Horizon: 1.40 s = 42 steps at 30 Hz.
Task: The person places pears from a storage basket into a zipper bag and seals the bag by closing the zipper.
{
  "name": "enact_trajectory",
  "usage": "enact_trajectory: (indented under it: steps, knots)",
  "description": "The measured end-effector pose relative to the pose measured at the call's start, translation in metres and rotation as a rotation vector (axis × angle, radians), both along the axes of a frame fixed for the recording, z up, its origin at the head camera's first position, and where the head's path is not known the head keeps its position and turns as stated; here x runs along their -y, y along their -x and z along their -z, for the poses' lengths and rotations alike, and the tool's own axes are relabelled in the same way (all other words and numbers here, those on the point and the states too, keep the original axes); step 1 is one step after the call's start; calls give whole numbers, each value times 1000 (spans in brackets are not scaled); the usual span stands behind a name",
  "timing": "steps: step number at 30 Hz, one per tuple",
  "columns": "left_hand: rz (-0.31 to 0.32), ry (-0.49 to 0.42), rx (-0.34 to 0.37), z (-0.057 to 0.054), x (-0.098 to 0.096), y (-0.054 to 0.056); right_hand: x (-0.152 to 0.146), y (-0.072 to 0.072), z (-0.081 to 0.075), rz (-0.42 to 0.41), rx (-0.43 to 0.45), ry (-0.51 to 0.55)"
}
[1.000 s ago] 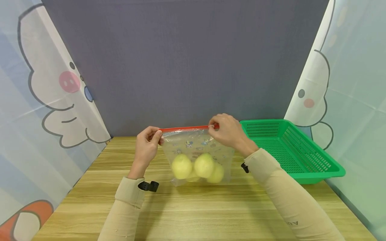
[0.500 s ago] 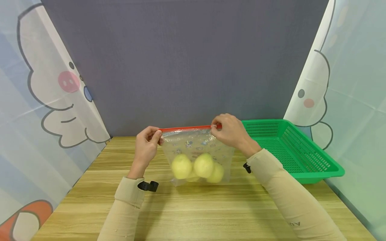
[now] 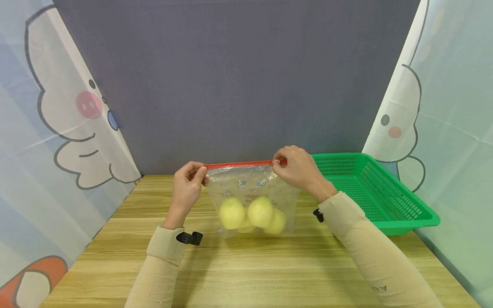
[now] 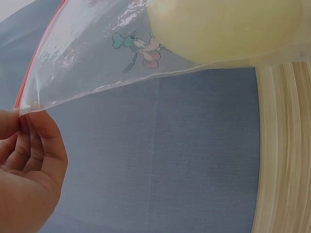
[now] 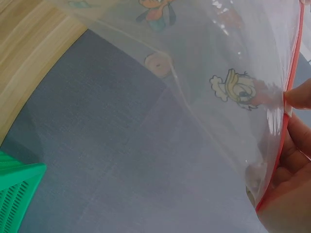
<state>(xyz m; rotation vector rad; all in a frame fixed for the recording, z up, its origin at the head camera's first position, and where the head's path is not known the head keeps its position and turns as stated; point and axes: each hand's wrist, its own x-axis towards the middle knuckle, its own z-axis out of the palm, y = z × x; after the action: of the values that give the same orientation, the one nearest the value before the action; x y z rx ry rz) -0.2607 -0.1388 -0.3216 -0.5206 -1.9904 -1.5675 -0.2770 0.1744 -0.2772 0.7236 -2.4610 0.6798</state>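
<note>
A clear zip bag [image 3: 250, 182] printed with small cartoon figures hangs upright, its red zip edge [image 3: 239, 164] stretched level on top. Several round yellow-green fruits [image 3: 232, 212] lie in its lower part; their exact kind is unclear through the plastic. My left hand [image 3: 186, 186] pinches the bag's top left corner between thumb and fingers, also plain in the left wrist view. Near the top right corner, my right hand [image 3: 298, 169] pinches the red zip edge, where a small pale slider [image 5: 287, 103] shows at the fingertips. The right hand hides the bag's top right corner in the head view.
On the right of the wooden table [image 3: 246, 273] stands a green perforated plastic basket [image 3: 404, 224], close behind the right forearm. A dark grey panel [image 3: 246, 85] rises at the back, with cartoon-printed curtains [image 3: 57, 128] on both sides.
My right hand has slid a short way to the right along the red zip edge. The left hand, the bag and the fruits keep nearly the same place.
</note>
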Motion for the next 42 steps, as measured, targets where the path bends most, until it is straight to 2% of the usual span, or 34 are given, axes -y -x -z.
enact_trajectory:
  steps: [30, 42]
  knots:
    - [6, -27, 5, 1, -1, 1, -15, -1, 4, -4, -11, 33]
    - [15, -29, 13, 0, 0, 1, -21, -2, 7, -10, -40, 70]
